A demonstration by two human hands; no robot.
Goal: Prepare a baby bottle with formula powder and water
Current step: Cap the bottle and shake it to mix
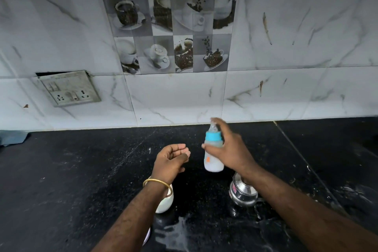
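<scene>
A baby bottle with a blue collar, a clear teat and milky white liquid inside is held upright above the black counter. My right hand grips it, index finger over the teat and thumb across the body. The bottle looks slightly blurred. My left hand hovers just left of the bottle, fingers loosely curled, holding nothing; a gold bangle sits on that wrist.
A white cup stands under my left forearm and a steel pot under my right forearm. The black counter carries a wet spill near its front. A blue cloth lies at the far left. A socket plate sits on the tiled wall.
</scene>
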